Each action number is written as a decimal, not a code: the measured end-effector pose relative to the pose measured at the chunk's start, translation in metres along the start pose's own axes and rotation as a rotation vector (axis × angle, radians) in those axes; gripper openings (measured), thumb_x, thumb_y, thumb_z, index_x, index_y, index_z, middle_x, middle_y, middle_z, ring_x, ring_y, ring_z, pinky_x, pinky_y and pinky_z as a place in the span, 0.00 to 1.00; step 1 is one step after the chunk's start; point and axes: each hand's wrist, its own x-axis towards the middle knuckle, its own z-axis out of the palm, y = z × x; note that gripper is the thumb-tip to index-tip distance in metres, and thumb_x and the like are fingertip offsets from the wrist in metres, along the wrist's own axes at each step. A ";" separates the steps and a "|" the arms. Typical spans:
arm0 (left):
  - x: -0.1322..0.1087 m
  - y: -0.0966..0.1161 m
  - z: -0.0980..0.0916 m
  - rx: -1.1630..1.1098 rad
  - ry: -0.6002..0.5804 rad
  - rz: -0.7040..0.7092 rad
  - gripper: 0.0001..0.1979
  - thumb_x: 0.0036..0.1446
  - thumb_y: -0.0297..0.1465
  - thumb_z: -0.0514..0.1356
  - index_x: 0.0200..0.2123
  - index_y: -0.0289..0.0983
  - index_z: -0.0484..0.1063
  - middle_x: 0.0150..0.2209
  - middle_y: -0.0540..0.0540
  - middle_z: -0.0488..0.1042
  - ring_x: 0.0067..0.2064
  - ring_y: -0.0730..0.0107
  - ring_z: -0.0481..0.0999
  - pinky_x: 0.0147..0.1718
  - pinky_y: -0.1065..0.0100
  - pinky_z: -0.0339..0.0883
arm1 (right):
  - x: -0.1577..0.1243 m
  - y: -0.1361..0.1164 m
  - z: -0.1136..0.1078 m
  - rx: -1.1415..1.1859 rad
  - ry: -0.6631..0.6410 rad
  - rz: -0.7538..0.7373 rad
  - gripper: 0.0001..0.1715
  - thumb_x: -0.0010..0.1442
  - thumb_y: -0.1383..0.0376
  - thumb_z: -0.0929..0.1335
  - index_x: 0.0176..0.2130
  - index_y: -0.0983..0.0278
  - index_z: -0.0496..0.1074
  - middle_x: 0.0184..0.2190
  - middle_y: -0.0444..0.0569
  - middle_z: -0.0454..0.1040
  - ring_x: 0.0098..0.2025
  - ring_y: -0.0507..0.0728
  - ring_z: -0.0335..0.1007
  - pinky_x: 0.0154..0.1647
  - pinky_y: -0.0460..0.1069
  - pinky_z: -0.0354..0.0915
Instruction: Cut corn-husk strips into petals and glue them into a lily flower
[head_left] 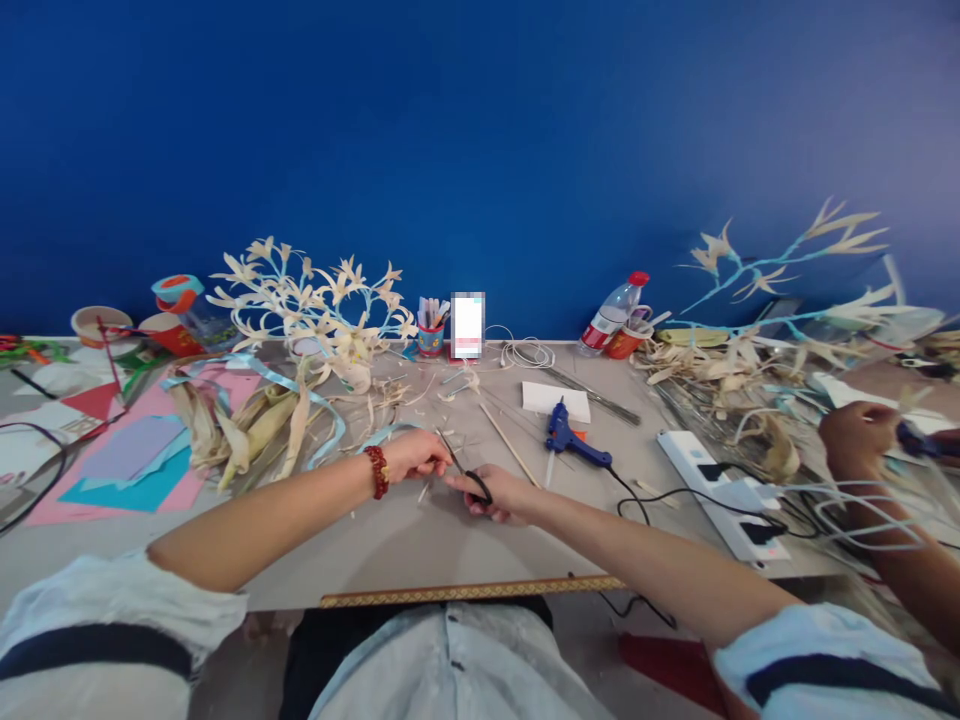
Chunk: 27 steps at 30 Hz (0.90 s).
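Note:
My right hand (499, 494) is closed around the black handles of a pair of scissors (466, 470), whose blades point up and left toward my left hand. My left hand (412, 455), with a red bead bracelet (377, 471) on its wrist, pinches a thin pale strip that is too small to name, right at the scissor tips. Both hands meet over the grey table (420, 545), just in front of my body.
A blue glue gun (571, 438) and white pad lie right of my hands, with a white power strip (724, 490) beyond. Dried husks and coloured paper (142, 460) lie at left, husk flowers (315, 295) behind. Another person's hand (855, 440) works at far right.

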 end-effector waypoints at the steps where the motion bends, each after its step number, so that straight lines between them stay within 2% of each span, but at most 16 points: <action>1: 0.000 0.001 0.000 -0.001 -0.002 -0.003 0.04 0.42 0.28 0.60 0.20 0.33 0.70 0.16 0.52 0.69 0.13 0.83 0.51 0.15 0.72 0.37 | -0.001 -0.001 0.000 -0.001 -0.005 0.009 0.33 0.47 0.38 0.69 0.23 0.65 0.66 0.13 0.38 0.62 0.11 0.43 0.43 0.08 0.40 0.37; 7: 0.002 0.004 0.004 -0.009 -0.004 -0.017 0.03 0.41 0.27 0.60 0.20 0.33 0.70 0.16 0.52 0.68 0.13 0.83 0.50 0.15 0.73 0.36 | 0.000 -0.001 0.004 0.009 0.065 0.013 0.30 0.50 0.40 0.68 0.23 0.64 0.65 0.12 0.37 0.60 0.10 0.43 0.42 0.07 0.40 0.37; 11: 0.005 0.002 0.003 -0.026 -0.013 -0.043 0.04 0.41 0.28 0.61 0.19 0.33 0.69 0.15 0.53 0.67 0.13 0.84 0.49 0.15 0.73 0.36 | 0.002 0.001 0.008 -0.013 0.136 -0.005 0.26 0.54 0.46 0.67 0.21 0.64 0.64 0.10 0.36 0.59 0.09 0.44 0.43 0.06 0.41 0.39; 14: 0.007 0.000 0.001 -0.048 -0.024 -0.055 0.05 0.40 0.29 0.62 0.20 0.33 0.69 0.16 0.53 0.68 0.13 0.84 0.49 0.15 0.74 0.36 | 0.003 0.002 0.009 -0.042 0.168 -0.026 0.23 0.53 0.50 0.70 0.20 0.64 0.65 0.09 0.37 0.61 0.08 0.44 0.47 0.06 0.41 0.41; 17: 0.006 -0.002 -0.001 -0.067 -0.035 -0.045 0.06 0.40 0.30 0.63 0.21 0.32 0.70 0.18 0.51 0.70 0.13 0.84 0.50 0.15 0.74 0.36 | 0.004 0.005 0.008 -0.042 0.164 -0.048 0.23 0.51 0.50 0.72 0.20 0.64 0.66 0.10 0.37 0.62 0.08 0.44 0.47 0.07 0.41 0.42; 21: -0.003 -0.005 -0.001 -0.100 -0.025 0.053 0.10 0.42 0.33 0.64 0.25 0.33 0.68 0.21 0.48 0.73 0.14 0.83 0.54 0.15 0.74 0.37 | 0.000 0.007 0.005 0.022 0.132 -0.124 0.24 0.49 0.48 0.72 0.22 0.65 0.67 0.11 0.39 0.64 0.10 0.45 0.47 0.09 0.42 0.40; 24: -0.014 -0.007 0.004 -0.136 0.001 0.189 0.13 0.47 0.37 0.63 0.30 0.35 0.67 0.24 0.48 0.75 0.15 0.83 0.56 0.16 0.74 0.39 | -0.007 0.002 0.002 0.119 0.200 -0.273 0.22 0.47 0.49 0.72 0.26 0.64 0.67 0.18 0.41 0.70 0.14 0.45 0.52 0.13 0.42 0.48; 27: -0.029 -0.008 0.016 -0.164 0.019 0.311 0.15 0.52 0.40 0.60 0.38 0.35 0.67 0.25 0.49 0.75 0.16 0.83 0.56 0.17 0.74 0.42 | -0.017 -0.007 0.003 0.223 0.309 -0.447 0.24 0.45 0.48 0.73 0.31 0.64 0.67 0.24 0.41 0.70 0.20 0.47 0.57 0.20 0.43 0.56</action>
